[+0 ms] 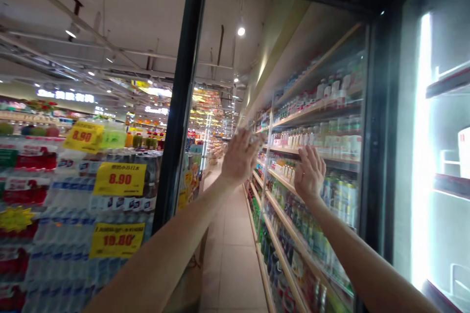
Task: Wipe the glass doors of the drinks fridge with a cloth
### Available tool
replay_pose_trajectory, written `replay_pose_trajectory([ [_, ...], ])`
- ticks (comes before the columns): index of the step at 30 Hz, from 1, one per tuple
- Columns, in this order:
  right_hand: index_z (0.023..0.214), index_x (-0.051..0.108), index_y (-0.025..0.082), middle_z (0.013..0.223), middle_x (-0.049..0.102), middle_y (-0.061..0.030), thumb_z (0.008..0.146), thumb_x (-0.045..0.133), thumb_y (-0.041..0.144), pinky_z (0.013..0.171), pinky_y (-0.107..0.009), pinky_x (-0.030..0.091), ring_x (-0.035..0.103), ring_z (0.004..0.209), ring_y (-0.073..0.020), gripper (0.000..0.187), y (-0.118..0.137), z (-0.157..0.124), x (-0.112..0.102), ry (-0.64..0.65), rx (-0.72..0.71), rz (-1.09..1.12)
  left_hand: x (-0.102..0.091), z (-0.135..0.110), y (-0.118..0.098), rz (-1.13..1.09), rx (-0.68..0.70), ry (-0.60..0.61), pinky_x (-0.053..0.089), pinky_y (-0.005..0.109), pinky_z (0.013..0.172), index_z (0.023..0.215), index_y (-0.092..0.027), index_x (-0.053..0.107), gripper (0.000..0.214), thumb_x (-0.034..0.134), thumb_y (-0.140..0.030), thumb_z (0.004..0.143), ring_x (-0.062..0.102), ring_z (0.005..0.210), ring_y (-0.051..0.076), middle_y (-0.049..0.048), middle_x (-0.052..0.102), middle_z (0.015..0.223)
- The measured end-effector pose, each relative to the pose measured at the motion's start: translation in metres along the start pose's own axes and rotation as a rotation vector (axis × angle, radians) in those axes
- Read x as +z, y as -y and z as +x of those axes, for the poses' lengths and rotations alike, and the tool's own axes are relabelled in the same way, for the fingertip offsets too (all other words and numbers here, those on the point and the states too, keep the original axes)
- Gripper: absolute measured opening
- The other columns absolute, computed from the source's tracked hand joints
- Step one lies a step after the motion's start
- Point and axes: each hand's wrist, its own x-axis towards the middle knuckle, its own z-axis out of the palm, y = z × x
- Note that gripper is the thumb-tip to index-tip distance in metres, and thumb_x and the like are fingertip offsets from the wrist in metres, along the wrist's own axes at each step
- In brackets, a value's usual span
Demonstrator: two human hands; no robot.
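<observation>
Both arms reach forward to a black-framed glass door [180, 102], which stands swung open in front of me. My left hand [239, 156] is raised at the middle of the pane, its fingers pointing up and somewhat blurred. A pale, smeared patch shows beside those fingertips; I cannot tell whether it is a reflection or a thing. Farther right and slightly lower, my right hand [310, 172] is up at the same pane with its fingers apart and lightly bent. Whether either palm touches the glass cannot be made out.
Through the pane, shelves of bottled drinks [293, 139] line a tiled aisle [235, 259]. At left stand stacked packs of bottles [62, 234] with yellow price signs [119, 178]. On the right, a lit cooler interior [451, 156] has shelves.
</observation>
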Motion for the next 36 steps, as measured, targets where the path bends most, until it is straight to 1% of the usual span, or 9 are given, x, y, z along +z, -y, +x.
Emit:
replay_pose_trajectory([
  [2,0.135,0.042,0.023,0.138,0.046,-0.0089,0.085,0.037,0.023,0.106,-0.042,0.028,0.035,0.133,-0.0214,0.050,0.000,0.000,0.000,-0.007,-0.002,0.003,0.002,-0.015,-0.009,-0.034,0.257,0.116,0.028,0.043,0.110,0.134,-0.024,0.038,0.046,0.042,-0.027,0.088,0.026,0.137,0.024,0.0072,0.040,0.141],
  [4,0.135,0.042,0.023,0.138,0.046,-0.0090,0.085,0.037,0.022,0.106,-0.042,0.028,0.035,0.133,-0.0213,0.050,0.000,0.000,0.000,-0.014,-0.007,0.000,-0.002,-0.019,-0.003,-0.026,0.281,0.141,0.027,0.043,0.110,0.133,-0.024,0.040,0.046,0.043,-0.028,0.087,0.027,0.137,0.024,0.0073,0.040,0.142],
  [10,0.131,0.046,0.021,0.137,0.047,-0.0094,0.085,0.037,0.023,0.105,-0.041,0.029,0.036,0.132,-0.0211,0.047,0.000,0.000,0.001,-0.015,-0.018,-0.020,-0.017,-0.005,0.040,0.063,-0.357,-0.129,0.025,0.049,0.110,0.129,-0.019,0.045,0.045,0.045,-0.024,0.084,0.021,0.138,0.029,0.0108,0.031,0.146],
  [12,0.131,0.046,0.021,0.138,0.046,-0.0096,0.085,0.036,0.024,0.105,-0.041,0.029,0.036,0.132,-0.0211,0.047,-0.001,-0.001,0.001,-0.014,-0.024,-0.021,-0.015,-0.014,0.029,0.059,-0.243,-0.077,0.027,0.047,0.109,0.130,-0.019,0.043,0.045,0.044,-0.024,0.085,0.021,0.138,0.028,0.0114,0.034,0.144],
  [17,0.133,0.044,0.022,0.138,0.046,-0.0098,0.085,0.036,0.025,0.105,-0.043,0.029,0.036,0.132,-0.0227,0.049,-0.001,-0.001,0.002,-0.014,-0.012,0.002,-0.015,-0.042,0.004,0.001,0.369,0.209,0.024,0.042,0.111,0.136,-0.025,0.036,0.049,0.043,-0.027,0.087,0.026,0.137,0.023,0.0071,0.040,0.142],
  [24,0.133,0.045,0.023,0.138,0.046,-0.0094,0.085,0.037,0.024,0.105,-0.044,0.029,0.036,0.132,-0.0230,0.049,-0.001,-0.001,0.002,-0.003,0.003,0.003,-0.029,-0.023,0.054,0.079,-0.336,-0.141,0.028,0.050,0.108,0.128,-0.018,0.045,0.043,0.043,-0.024,0.085,0.024,0.137,0.029,0.0128,0.034,0.144],
  [31,0.130,0.047,0.021,0.137,0.048,-0.0105,0.086,0.038,0.025,0.104,-0.045,0.031,0.039,0.131,-0.0238,0.046,0.000,-0.001,0.003,-0.034,-0.012,-0.006,-0.021,-0.049,0.012,0.006,0.385,0.171,0.027,0.040,0.110,0.135,-0.024,0.038,0.048,0.044,-0.027,0.087,0.028,0.136,0.024,0.0073,0.044,0.138],
  [33,0.130,0.048,0.021,0.136,0.048,-0.0106,0.086,0.037,0.026,0.104,-0.044,0.031,0.039,0.131,-0.0239,0.045,0.001,-0.001,0.002,-0.034,-0.009,-0.006,-0.023,-0.038,0.024,0.029,0.290,0.142,0.027,0.042,0.110,0.136,-0.025,0.036,0.050,0.043,-0.026,0.087,0.028,0.136,0.024,0.0073,0.042,0.139],
  [36,0.129,0.048,0.020,0.136,0.048,-0.0107,0.087,0.037,0.026,0.104,-0.044,0.031,0.038,0.131,-0.0234,0.045,0.001,-0.001,0.002,-0.036,-0.010,-0.002,-0.023,-0.017,0.046,0.074,-0.117,-0.033,0.027,0.048,0.109,0.133,-0.021,0.040,0.047,0.042,-0.024,0.086,0.024,0.137,0.028,0.0106,0.034,0.144],
])
